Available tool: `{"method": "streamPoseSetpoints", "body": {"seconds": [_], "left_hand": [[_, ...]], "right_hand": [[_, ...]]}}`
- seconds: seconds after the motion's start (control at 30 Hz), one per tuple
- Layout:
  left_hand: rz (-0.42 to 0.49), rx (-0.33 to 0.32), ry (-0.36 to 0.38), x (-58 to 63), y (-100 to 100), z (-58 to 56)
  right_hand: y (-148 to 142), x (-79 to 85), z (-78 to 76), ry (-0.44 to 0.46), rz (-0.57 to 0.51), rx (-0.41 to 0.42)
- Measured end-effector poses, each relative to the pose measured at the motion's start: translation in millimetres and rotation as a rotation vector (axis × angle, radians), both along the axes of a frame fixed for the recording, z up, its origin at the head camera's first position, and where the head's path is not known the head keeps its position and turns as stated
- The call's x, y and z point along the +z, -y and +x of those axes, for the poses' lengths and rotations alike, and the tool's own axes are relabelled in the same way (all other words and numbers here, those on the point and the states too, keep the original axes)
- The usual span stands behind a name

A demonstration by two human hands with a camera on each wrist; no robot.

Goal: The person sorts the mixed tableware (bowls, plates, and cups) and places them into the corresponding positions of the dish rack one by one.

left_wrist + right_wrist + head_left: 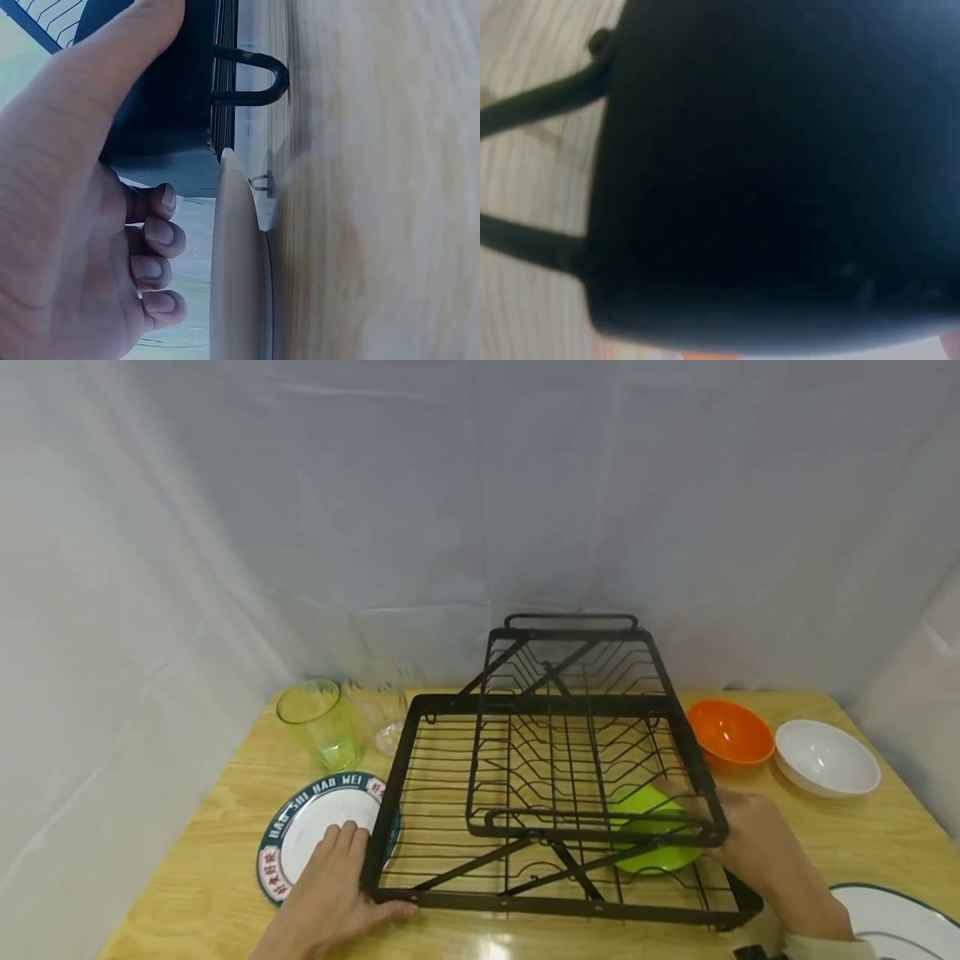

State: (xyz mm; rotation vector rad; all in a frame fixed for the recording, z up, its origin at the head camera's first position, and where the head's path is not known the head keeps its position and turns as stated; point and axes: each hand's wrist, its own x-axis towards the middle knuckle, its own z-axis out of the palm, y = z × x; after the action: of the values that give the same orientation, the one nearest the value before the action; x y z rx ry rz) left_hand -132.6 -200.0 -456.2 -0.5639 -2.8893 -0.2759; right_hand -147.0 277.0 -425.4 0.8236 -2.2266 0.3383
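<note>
A: You've a rack (551,907) of what looks like coated metal, mostly matt; is your tabletop (202,860) wood?

B: You can see the grain, smooth with a slight shine

A: And your orange bowl (727,733) and white bowl (825,758)?

B: Both smooth and glossy; your green tumbler (318,727) is see-through, though you can't tell glass from plastic, and your creased sheet (480,493) has a dull sheen

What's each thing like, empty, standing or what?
Black rack: unfolded
Green bowl: inside rack, tilt unclear
Orange bowl: upright, empty
White bowl: upright, empty
Green glass: upright
Clear glass: upright
Teal-rimmed plate: flat, face up
Other plate: face up
Left hand: holding rack
Right hand: touching green bowl
</note>
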Motion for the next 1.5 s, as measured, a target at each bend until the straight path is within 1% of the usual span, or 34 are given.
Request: {"method": "streamPoseSetpoints", "body": {"seconds": [0.1, 0.2, 0.37, 0.43, 0.53, 0.63, 0.87, 1.03, 1.13, 1.2, 1.27, 1.4, 1.5], "left_hand": [[0.0, 0.011, 0.015, -0.2, -0.6, -0.7], [0.002, 0.022, 0.037, 0.0, -0.9, -1.0], [0.002, 0.035, 0.062, 0.4, -1.1, -0.5], [0.001, 0.037, 0.065, 0.4, -1.1, -0.3], [-0.002, 0.035, 0.072, 0.4, -0.9, -0.2], [-0.006, 0.038, 0.086, 0.7, -0.6, -0.1], [-0.003, 0.047, 0.102, 1.1, -0.6, -0.7], [0.001, 0.037, 0.078, -0.3, -0.8, -0.3], [0.002, 0.023, 0.05, -1.5, -0.9, 0.8], [0.003, 0.017, 0.035, -2.1, -0.8, 1.2], [0.0, 0.018, 0.029, -2.2, -0.7, 1.1], [0.001, 0.021, 0.032, -2.6, -0.3, 0.2], [0.002, 0.021, 0.032, -2.4, -0.4, -0.5]], "right_hand": [[-1.1, 1.9, 0.0, 0.017, 0.014, 0.002], [-2.8, 3.5, 0.6, 0.062, 0.02, 0.003], [-4.6, 10.9, 3.9, 0.194, 0.032, 0.016], [-5.0, 13.7, 5.7, 0.263, 0.014, 0.02], [-4.9, 15.1, 8.2, 0.316, -0.014, 0.027], [-5.0, 15.9, 9.7, 0.345, -0.03, 0.038], [-3.7, 19.0, 10.6, 0.366, -0.026, 0.027], [-2.8, 20.7, 10.5, 0.383, -0.038, 0.027], [-4.4, 21.0, 10.7, 0.428, -0.039, 0.028], [-6.9, 21.1, 11.2, 0.501, -0.058, 0.039], [-11.5, 21.3, 11.7, 0.612, -0.089, 0.072], [-25.4, 19.7, 11.6, 0.817, -0.143, 0.185], [-38.9, 17.0, 10.4, 0.909, -0.185, 0.285]]}}
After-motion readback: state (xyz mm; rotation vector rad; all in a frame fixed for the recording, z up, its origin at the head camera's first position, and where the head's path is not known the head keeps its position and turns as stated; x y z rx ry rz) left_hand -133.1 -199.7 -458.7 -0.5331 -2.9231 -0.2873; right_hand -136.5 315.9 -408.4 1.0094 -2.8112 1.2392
